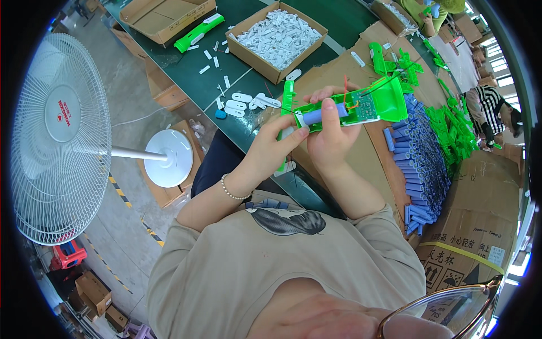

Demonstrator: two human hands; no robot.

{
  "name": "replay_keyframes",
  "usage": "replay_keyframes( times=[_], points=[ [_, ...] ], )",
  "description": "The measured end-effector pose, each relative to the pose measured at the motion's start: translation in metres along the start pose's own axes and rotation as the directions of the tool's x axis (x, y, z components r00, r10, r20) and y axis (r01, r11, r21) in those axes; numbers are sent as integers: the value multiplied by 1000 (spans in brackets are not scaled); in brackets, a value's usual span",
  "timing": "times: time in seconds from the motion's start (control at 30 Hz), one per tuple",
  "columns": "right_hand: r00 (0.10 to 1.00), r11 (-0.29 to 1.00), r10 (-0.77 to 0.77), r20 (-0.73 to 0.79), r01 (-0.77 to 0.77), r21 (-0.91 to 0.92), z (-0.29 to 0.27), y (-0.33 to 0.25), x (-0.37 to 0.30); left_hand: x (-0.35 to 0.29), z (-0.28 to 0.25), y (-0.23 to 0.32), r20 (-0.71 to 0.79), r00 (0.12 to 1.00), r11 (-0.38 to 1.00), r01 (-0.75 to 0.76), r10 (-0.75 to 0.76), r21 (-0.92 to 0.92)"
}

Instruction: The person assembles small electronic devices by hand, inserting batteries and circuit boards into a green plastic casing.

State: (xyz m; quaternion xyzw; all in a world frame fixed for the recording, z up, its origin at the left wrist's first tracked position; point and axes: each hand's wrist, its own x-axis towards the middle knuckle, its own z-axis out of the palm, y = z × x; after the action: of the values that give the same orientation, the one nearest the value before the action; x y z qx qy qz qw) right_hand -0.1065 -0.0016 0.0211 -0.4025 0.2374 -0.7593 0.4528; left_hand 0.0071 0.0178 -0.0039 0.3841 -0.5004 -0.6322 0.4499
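Observation:
A bright green plastic housing [393,100] lies across my two hands, its wide end toward the right. Inside it sit a blue cylindrical battery [320,116] and a green circuit board [367,105], with red and black wires rising from them. My right hand [334,135] is wrapped around the housing from below, its thumb against the battery. At the narrow end, my left hand [270,144] has thumb and fingers closed on the housing. Another green plastic piece [288,95] shows upright behind the left fingers; whether it joins the housing is hidden.
A cardboard box of small white parts [279,39] stands ahead, with loose white oval pieces [240,101] nearby. Many blue batteries [418,164] are piled right, beside green housings [451,130]. A large carton [468,214] is near right; a white fan [62,135] stands left. Other people are far right.

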Motion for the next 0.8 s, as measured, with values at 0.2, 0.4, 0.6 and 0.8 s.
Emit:
replay_keyframes(
  times=[0.2, 0.4, 0.6, 0.8],
  points=[
    [996, 989, 64, 58, -56, -134, -3, 0, 5, 2, -6, -3, 19, 992, 991, 126, -125, -48],
    [991, 989, 137, 4, -137, -60, -1, 4, 3, 7, -8, -7, 31, 980, 975, 201, -199, -90],
    [981, 980, 192, 22, -191, -58, -3, 4, 4, 7, -5, -15, -10, 988, 974, 153, -157, -167],
    [897, 885, 357, 260, -235, -403, -11, -3, 16, 7, -16, -9, -155, 978, 974, 107, -139, -201]
  ],
)
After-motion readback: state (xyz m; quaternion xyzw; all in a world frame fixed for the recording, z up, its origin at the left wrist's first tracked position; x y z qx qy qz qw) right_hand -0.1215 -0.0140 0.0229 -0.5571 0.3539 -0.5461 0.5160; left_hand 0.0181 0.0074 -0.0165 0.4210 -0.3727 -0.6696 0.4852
